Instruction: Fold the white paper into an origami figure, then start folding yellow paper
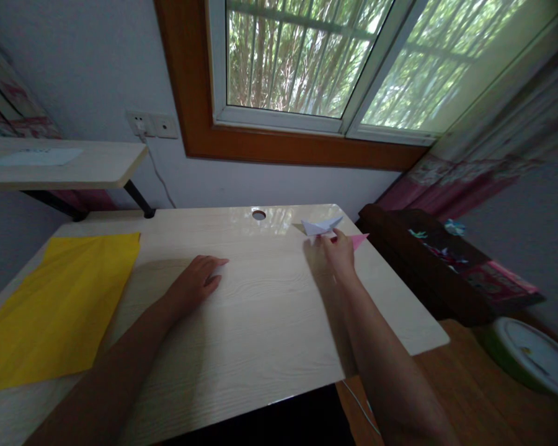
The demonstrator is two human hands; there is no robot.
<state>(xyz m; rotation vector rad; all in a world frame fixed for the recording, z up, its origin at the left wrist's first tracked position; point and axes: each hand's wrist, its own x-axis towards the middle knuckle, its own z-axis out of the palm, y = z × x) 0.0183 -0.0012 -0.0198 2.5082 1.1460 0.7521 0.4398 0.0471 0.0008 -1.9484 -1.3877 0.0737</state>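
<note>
My right hand [338,253] reaches to the far right part of the table, its fingers closed around a pink folded paper [359,240]. Pink shows on both sides of the fingers, and the rest is hidden by the hand. Just behind the fingertips stands a white paper boat [320,227]; whether they touch it I cannot tell. My left hand [201,279] rests on the bare middle of the table [260,322], thumb and index finger apart, holding nothing.
A yellow sheet [69,303] lies at the table's left. Behind it stands a raised shelf [97,167] with a paper on it. Near the back edge is a round cable hole [259,215]. To the right are a dark cabinet [413,272] and a round green-and-white container [534,353].
</note>
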